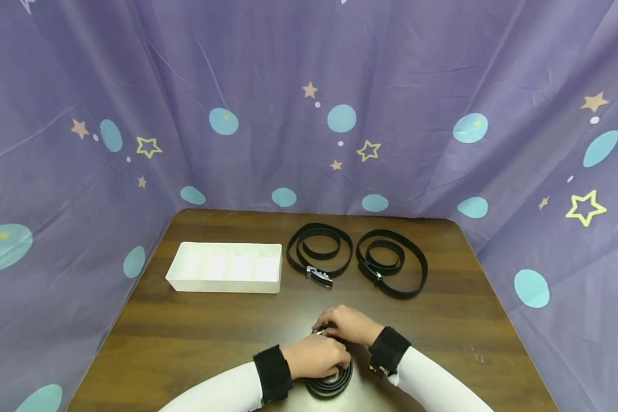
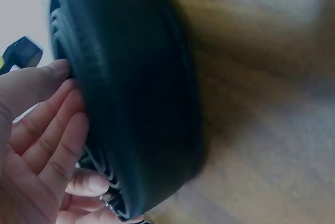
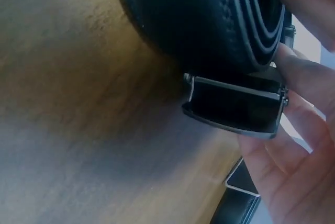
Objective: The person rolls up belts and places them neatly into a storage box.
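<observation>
Head view, nearest me: my white sleeves (image 1: 221,392) run off the bottom of the picture, the table's near edge is cut off too, and black wristbands (image 1: 274,373) wrap both wrists. Just beyond, between my hands, sits a coiled black belt (image 1: 327,392), its spiral facing up. My left hand (image 1: 316,356) pinches the coil's upper edge between thumb and fingers; from above it hides the middle of the spiral, and on the left wrist camera my thumb tip partly disappears behind the layers. My right hand (image 1: 351,324) grips the same belt at its silver-framed buckle (image 3: 235,103), on the coil's far side; my fingers mostly cover it from above, and the right wrist camera gives it more plainly. At the bottom there, a dark, silver-edged piece (image 3: 235,203) is cut off, and I cannot tell which belt it belongs to. Table (image 1: 211,337) wood spreads to both sides of the coil, the slanting side edges well apart from it, with wide room between my left sleeve and the white tray (image 1: 224,286). Glare washes out the tray's partitions. Right of it lie two loosely looped belts, the left belt (image 1: 319,256) just beside the tray, the right belt (image 1: 386,270) near that one. Past them, a strip of wood meets the purple curtain (image 1: 268,68).
</observation>
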### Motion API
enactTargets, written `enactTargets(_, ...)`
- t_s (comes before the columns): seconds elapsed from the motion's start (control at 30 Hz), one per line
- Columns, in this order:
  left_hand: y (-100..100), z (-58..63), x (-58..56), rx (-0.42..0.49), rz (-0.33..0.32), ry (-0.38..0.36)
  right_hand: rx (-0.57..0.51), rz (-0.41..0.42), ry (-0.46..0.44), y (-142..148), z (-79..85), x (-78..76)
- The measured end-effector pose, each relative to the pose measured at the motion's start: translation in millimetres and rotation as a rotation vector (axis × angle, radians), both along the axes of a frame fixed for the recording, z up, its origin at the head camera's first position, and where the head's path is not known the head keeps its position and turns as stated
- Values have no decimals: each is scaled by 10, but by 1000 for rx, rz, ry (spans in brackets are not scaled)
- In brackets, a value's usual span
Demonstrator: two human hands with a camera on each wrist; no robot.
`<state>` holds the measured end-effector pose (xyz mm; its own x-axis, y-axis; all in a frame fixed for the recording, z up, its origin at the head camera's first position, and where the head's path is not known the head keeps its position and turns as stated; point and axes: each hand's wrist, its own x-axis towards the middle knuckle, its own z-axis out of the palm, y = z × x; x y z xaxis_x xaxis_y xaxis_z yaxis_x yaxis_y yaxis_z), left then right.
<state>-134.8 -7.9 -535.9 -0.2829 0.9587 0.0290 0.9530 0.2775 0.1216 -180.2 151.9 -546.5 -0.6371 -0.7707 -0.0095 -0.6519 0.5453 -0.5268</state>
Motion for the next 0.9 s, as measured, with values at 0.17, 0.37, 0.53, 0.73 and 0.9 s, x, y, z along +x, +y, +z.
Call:
enactTargets(0.17,65,-85,38,29,-87,142,-23,-3,11,-26,-47,26)
enactTargets(0.37,134,-129,-30,29,-104,397,-47,-13,67,-30,-59,-13)
enactTargets(0.53,83,-143,-110,-9,30,435,-15,-100,208,82,-97,-102)
enactTargets(0.73,-176,-212,-302,-9,303,407,-15,-205,336,516,-159,-174)
enactTargets(0.9,-464,-277,-479,-1,492,366,-24,-269,399,830,-192,66)
